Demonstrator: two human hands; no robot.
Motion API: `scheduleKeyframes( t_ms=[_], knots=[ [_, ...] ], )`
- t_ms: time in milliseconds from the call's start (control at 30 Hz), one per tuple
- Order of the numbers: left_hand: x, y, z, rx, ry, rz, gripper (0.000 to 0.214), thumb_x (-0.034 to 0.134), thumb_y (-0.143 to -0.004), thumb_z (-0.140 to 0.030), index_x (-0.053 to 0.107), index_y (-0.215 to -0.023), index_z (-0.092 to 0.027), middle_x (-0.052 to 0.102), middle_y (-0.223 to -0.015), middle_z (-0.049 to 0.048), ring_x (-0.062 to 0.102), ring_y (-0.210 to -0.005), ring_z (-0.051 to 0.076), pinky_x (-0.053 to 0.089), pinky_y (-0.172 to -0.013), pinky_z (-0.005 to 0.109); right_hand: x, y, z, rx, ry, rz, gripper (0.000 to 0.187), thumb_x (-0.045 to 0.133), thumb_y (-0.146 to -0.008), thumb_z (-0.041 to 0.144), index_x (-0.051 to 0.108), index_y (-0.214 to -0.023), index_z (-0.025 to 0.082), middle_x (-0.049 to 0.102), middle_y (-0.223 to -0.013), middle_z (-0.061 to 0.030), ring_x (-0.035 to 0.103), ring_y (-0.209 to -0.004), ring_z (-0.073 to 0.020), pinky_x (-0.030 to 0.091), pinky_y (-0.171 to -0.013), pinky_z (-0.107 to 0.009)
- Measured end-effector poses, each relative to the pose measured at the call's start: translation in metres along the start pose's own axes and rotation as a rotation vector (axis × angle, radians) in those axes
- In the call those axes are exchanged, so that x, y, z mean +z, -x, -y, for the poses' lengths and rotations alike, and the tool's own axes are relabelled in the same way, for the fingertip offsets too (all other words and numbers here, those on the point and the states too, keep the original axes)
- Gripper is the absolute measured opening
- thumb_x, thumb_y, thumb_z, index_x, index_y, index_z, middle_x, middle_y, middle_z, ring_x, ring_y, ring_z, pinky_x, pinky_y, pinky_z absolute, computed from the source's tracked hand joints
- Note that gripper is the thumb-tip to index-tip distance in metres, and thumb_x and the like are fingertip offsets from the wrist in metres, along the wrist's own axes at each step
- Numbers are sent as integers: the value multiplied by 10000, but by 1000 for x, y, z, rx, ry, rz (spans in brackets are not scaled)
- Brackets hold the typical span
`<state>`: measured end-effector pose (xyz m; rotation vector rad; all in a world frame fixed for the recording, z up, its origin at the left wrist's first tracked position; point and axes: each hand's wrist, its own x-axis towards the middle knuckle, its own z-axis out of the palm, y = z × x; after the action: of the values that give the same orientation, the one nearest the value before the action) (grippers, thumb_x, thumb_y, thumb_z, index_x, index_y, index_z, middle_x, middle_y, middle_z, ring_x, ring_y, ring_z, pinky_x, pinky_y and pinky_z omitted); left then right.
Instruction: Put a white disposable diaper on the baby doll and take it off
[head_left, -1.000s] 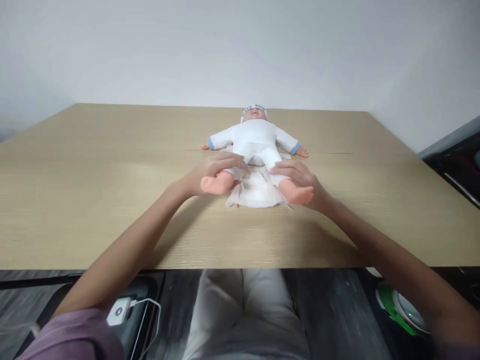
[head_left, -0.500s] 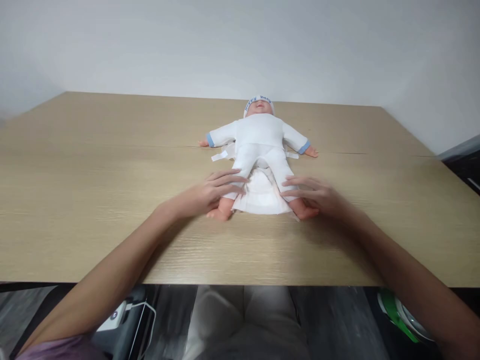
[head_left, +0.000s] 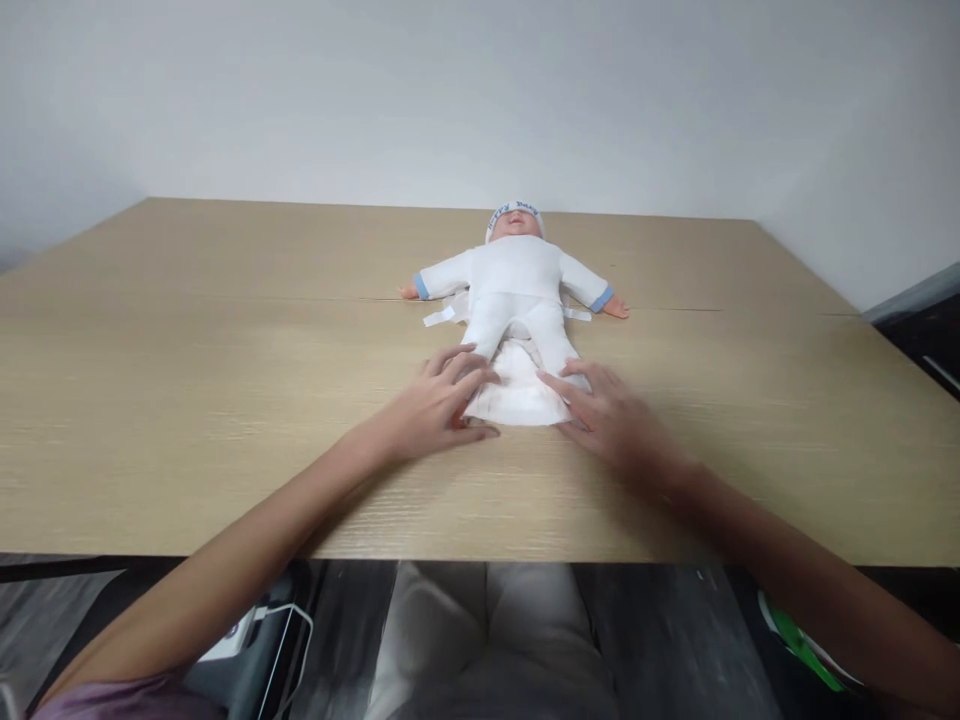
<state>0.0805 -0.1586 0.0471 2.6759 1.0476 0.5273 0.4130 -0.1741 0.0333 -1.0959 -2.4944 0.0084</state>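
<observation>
A baby doll [head_left: 517, 268] in a white suit with blue cuffs lies on its back, its head toward the wall. Beneath its hips and between its legs is an unfolded diaper [head_left: 517, 400], with tabs showing on both sides of the waist. My left hand [head_left: 442, 405] is over the doll's lower leg on the left, fingers apart, thumb near the diaper's front corner. My right hand [head_left: 604, 410] is over the other lower leg, fingers spread, fingertips at the diaper's right edge. Both of the doll's feet are hidden by my hands.
The doll lies on a wooden table [head_left: 225, 400] with a seam across it, against a pale wall [head_left: 450, 100]. Below the front edge are a white plug box with a cable [head_left: 229, 640] and a green-rimmed object [head_left: 806, 645]. A dark object [head_left: 926, 330] stands at the right.
Both hands have moved inward and slightly down the doll's legs, toward the diaper's front corners, and now cover the feet. The view has shifted slightly.
</observation>
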Motion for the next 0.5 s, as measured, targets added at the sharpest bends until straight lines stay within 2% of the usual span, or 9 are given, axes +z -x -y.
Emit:
scheduleKeyframes(
  t_ms=[67,133,167,233,300,400,500],
  knots=[
    [6,-2,-4,-34,-43,-43,448,708,-1022,-508,645,-1403,-282,614,-1531,132,430,-1533,437,427,-1245,656,2,-2,-3,6,-1,-33,464,573,-1078,238,668,-1532,265,682,-1336,-165,667,-1243,-361,598,-1050,-542],
    [5,-6,-5,-57,-30,-85,253,627,-1067,-409,711,-1265,-276,675,-1429,102,535,-1394,383,465,-1196,608,-2,-8,-11,13,-50,-48,357,538,-1078,212,759,-1356,252,710,-1265,-145,682,-1164,-336,595,-995,-497],
    [2,-10,-4,-69,5,-120,221,594,-1084,-400,731,-1204,-274,699,-1365,91,575,-1317,352,485,-1166,574,-4,-12,-16,30,-91,-55,303,533,-1084,232,778,-1263,243,723,-1211,-134,691,-1102,-319,593,-952,-470],
    [-5,-21,2,-105,119,-214,263,563,-1103,-443,750,-1148,-263,714,-1277,87,620,-1221,307,511,-1126,512,-10,-24,-26,84,-196,-94,249,529,-1101,301,766,-1129,229,733,-1092,-108,693,-967,-283,579,-877,-426],
    [-14,-41,13,-151,228,-320,330,579,-1090,-508,753,-1170,-239,703,-1285,98,629,-1239,296,498,-1150,488,-12,-44,-37,125,-292,-195,273,528,-1110,396,736,-1064,224,726,-1030,-92,684,-927,-267,571,-886,-414],
    [-23,-81,39,-222,308,-422,416,588,-1054,-584,746,-1152,-212,704,-1318,113,613,-1288,316,446,-1211,515,-8,-84,-58,188,-354,-341,385,511,-1101,548,716,-1043,229,726,-1091,-104,677,-1062,-289,553,-1009,-439],
    [-23,-125,70,-326,483,-429,431,586,-1029,-612,723,-1091,-208,752,-1201,106,648,-1220,325,479,-1167,515,3,-129,-83,384,-429,-334,429,525,-1061,624,716,-1017,242,760,-1102,-99,673,-1101,-303,542,-1054,-459]
  ],
)
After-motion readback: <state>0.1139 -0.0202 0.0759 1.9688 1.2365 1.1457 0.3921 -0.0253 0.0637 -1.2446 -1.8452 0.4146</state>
